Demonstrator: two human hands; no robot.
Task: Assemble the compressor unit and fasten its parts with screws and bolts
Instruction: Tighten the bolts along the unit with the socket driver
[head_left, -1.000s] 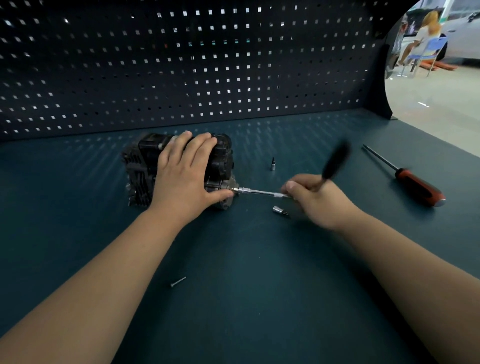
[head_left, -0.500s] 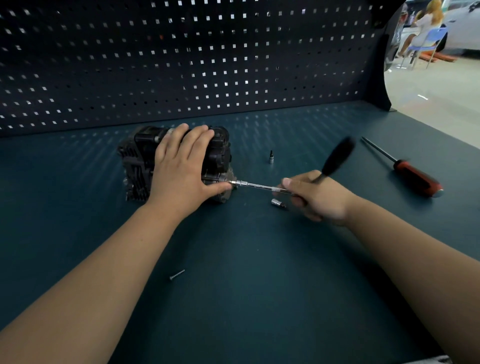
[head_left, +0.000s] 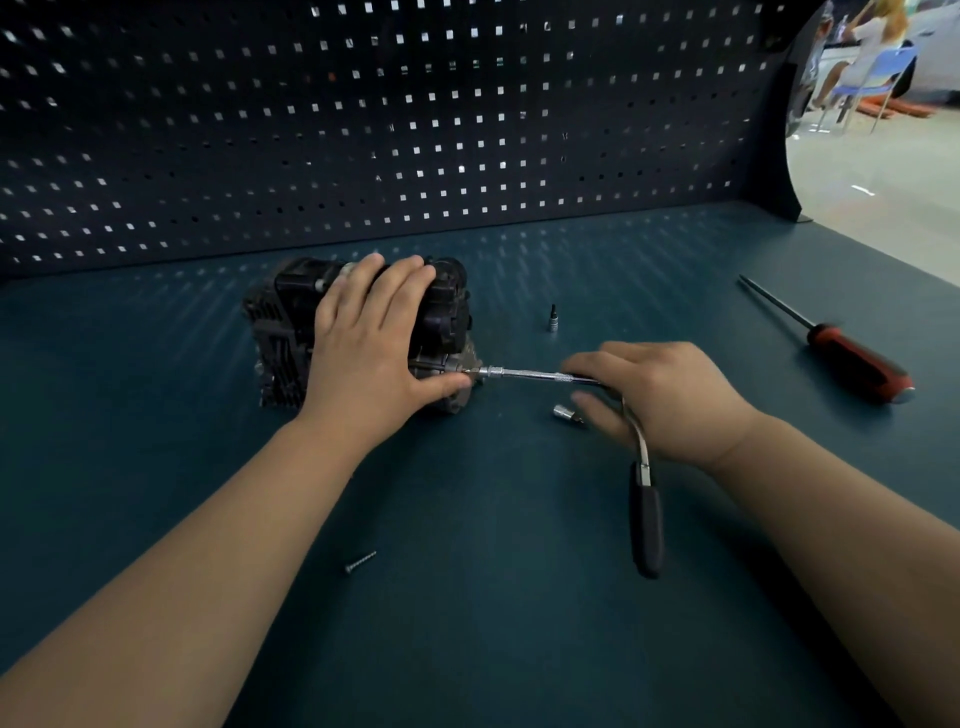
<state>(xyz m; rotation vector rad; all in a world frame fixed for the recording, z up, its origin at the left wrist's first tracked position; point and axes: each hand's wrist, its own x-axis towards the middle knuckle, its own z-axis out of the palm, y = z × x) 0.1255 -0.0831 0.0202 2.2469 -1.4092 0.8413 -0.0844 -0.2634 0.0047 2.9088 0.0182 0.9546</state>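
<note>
**Compressor held down, ratchet engaged at its right side**

Compressor unit (head_left: 280, 338) is sitting left of centre on the dark teal bench (head_left: 467, 649), toward the back, near the foot of the perforated back panel (head_left: 363, 130). Black, finned casing is facing left.

Left hand (head_left: 371, 353) is lying over the top of the unit, fingers curving over the far upper edge, thumb pressing low against the right side: a holding grip.

Ratchet wrench (head_left: 645, 525) is meeting the unit just beside that thumb. Its thin silver extension is running level from the fitting out to the right; the black handle is hanging down toward the viewer, at roughly a right angle to the extension.

Right hand (head_left: 670, 400) is covering the ratchet head, fingers reaching along the extension and thumb below it, pinching the tool there. Fingertips are blurring, so the exact contact is unclear.

A small loose socket (head_left: 562, 414) is lying on the bench just below the extension, close to the right thumb. A bit socket (head_left: 552, 318) is standing upright behind the extension. One screw (head_left: 360, 562) is lying alone on the near bench. A screwdriver (head_left: 857, 361) with a red-and-black handle is lying well apart at far right.
</note>
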